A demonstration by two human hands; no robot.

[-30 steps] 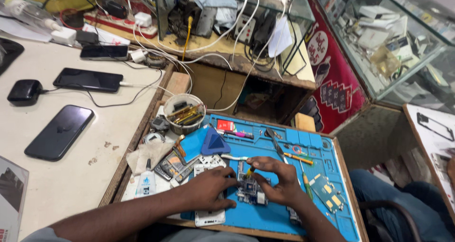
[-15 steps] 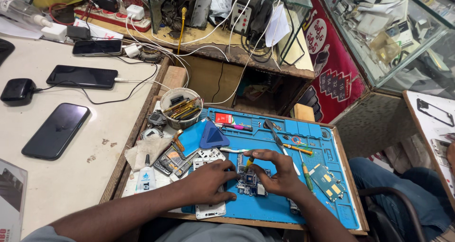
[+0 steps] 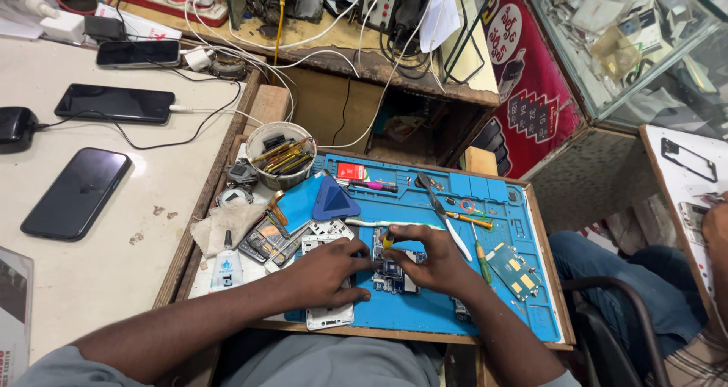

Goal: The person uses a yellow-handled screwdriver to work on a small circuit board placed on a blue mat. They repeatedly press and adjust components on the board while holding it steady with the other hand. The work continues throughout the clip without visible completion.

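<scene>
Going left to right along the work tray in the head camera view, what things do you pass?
Glue bottle → left hand → circuit board → right hand → green-handled screwdriver → small green board → the blue mat's bare right edge.

Three dark-screened phones lie on the white counter; a red sign stands beneath the glass case.

A pale worktop spreads at the left; a worn wooden shelf crosses behind; a glass display case stands right, above a black chair; light even.
</scene>
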